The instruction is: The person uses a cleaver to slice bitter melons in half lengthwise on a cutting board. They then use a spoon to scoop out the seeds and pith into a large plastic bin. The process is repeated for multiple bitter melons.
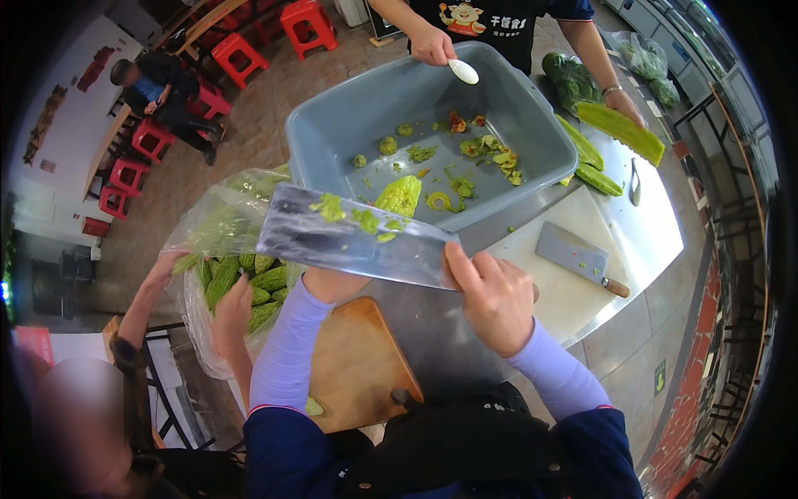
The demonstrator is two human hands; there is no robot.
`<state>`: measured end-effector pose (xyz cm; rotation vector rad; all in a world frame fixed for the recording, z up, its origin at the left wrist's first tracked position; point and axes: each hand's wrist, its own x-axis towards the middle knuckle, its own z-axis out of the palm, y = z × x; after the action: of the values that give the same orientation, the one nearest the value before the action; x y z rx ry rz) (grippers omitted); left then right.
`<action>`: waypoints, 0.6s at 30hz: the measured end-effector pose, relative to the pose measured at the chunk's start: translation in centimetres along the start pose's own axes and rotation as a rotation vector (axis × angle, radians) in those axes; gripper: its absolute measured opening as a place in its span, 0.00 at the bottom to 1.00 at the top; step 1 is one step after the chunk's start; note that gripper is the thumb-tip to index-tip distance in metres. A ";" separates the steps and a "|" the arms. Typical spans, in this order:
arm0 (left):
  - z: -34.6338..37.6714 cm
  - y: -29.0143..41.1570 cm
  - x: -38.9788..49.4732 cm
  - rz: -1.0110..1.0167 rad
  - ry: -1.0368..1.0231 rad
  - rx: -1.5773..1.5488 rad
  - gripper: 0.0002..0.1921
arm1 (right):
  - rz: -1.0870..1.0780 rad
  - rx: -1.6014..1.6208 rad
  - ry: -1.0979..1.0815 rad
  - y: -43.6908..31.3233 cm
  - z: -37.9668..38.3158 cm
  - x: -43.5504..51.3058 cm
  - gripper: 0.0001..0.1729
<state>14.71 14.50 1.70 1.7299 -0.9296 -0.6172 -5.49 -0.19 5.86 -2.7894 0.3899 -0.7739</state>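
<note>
My right hand grips the handle end of a wide cleaver, its blade held up across the near side of a grey plastic tub. Bits of green pulp stick to the blade. Mostly behind the blade is my left hand; only its wrist side shows. A bitter melon sticks out past the blade's upper edge, over the tub, and how my fingers meet it is hidden. Melon ends and scraps lie in the tub. Below my forearms is a wooden cutting board.
A co-worker opposite holds a white spoon and a halved melon. Another person's hands reach into a plastic bag of bitter melons at left. A second cleaver rests on a white board at right. Red stools stand farther back.
</note>
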 end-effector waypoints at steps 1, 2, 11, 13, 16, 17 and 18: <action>-0.1 -0.2 0.0 0.032 -0.054 0.142 0.29 | 0.014 -0.014 -0.007 -0.2 0.1 0.1 0.18; -0.3 -0.1 0.0 0.222 -0.082 0.384 0.28 | 0.008 -0.024 0.003 -0.1 0.4 0.4 0.18; -0.6 3.8 0.5 0.137 0.066 0.356 0.23 | 0.059 0.003 -0.057 1.2 0.0 0.5 0.14; -1.4 4.7 0.4 0.030 0.129 0.440 0.27 | 0.090 -0.051 -0.115 2.9 -0.3 1.4 0.12; -2.3 5.6 -0.5 0.021 0.201 0.224 0.30 | 0.214 -0.103 -0.186 5.4 -1.1 1.9 0.09; -2.4 5.7 -0.5 0.046 0.205 0.221 0.30 | 0.215 -0.040 -0.143 5.8 -1.3 1.7 0.08; -2.5 5.8 -0.5 0.023 0.208 0.205 0.30 | 0.245 0.038 -0.132 5.7 -1.5 1.2 0.07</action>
<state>14.65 15.31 8.01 1.9214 -0.8877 -0.3269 -6.35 -6.10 6.12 -2.6704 0.6693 -0.5336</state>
